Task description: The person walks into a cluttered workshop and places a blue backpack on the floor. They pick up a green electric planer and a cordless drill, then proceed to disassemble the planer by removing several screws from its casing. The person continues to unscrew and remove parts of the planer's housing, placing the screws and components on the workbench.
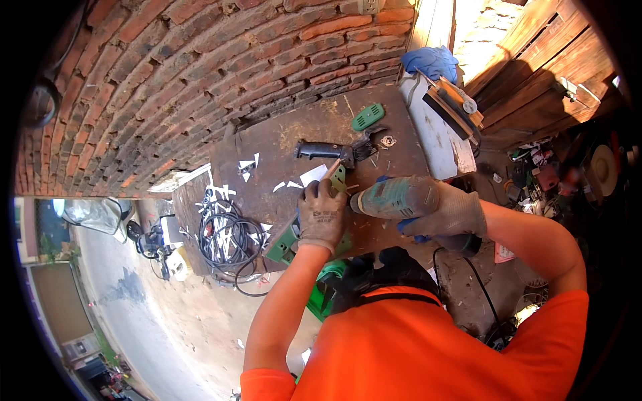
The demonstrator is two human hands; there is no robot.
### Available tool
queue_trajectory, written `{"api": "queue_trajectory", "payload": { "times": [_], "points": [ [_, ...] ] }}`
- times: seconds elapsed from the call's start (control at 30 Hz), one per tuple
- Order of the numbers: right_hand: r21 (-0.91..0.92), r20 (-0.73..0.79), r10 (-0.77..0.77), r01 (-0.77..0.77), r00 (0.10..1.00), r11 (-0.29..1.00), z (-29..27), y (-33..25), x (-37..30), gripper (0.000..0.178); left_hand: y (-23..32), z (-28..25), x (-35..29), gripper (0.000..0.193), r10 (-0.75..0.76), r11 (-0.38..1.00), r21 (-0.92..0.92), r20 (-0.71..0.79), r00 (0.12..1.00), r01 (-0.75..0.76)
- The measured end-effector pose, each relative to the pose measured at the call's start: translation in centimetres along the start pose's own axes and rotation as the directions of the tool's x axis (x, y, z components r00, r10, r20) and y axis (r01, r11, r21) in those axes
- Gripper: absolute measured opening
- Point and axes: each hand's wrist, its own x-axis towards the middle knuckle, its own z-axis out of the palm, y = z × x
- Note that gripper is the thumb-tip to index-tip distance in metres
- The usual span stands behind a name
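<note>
In my gloved right hand (449, 215) is a teal and grey power drill (401, 198), its chuck pointing left. My gloved left hand (322, 215) is closed over a green slotted housing piece (285, 244) on the brown work table (267, 157). The drill's front end is beside the left fingers; the exact contact is hidden. Just beyond the left fingers lies a black handle (324, 150) with a dark part attached. Farther back are a green oval cover (368, 117) and a small round metal plate (388, 141).
White paper scraps (313, 175) and a coiled black cable (224, 234) lie on the table's left side. A brick wall (267, 73) rises behind. On the right, a white board (435, 120) carries wood pieces and a blue cloth (430, 63). Clutter (538, 177) covers the floor there.
</note>
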Motion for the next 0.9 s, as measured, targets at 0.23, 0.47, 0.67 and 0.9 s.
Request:
{"api": "queue_trajectory", "payload": {
  "times": [0.23,0.47,0.67,0.9],
  "points": [
    [0.048,-0.112,-0.126,0.132,0.986,0.99,0.5,2.9,-2.4,0.06,0.4,1.0,-0.3,0.028,-0.021,0.998,0.065,-0.041,0.999,0.023],
    [0.568,-0.388,-0.018,0.254,0.922,0.783,1.1,9.1,-10.4,0.063,0.1,2.5,-0.1,0.024,0.118,0.981,0.175,-0.17,0.978,-0.088],
    [0.615,-0.543,0.006,0.393,0.839,0.683,1.3,12.4,-14.4,0.055,5.8,0.8,5.7,0.027,-0.074,0.981,-0.171,0.115,0.991,0.093],
    [0.64,-0.581,0.06,0.41,0.812,0.65,2.5,16.4,-16.1,0.054,8.2,6.8,12.1,0.036,-0.174,0.968,-0.114,0.327,0.929,0.222]
  ]
}}
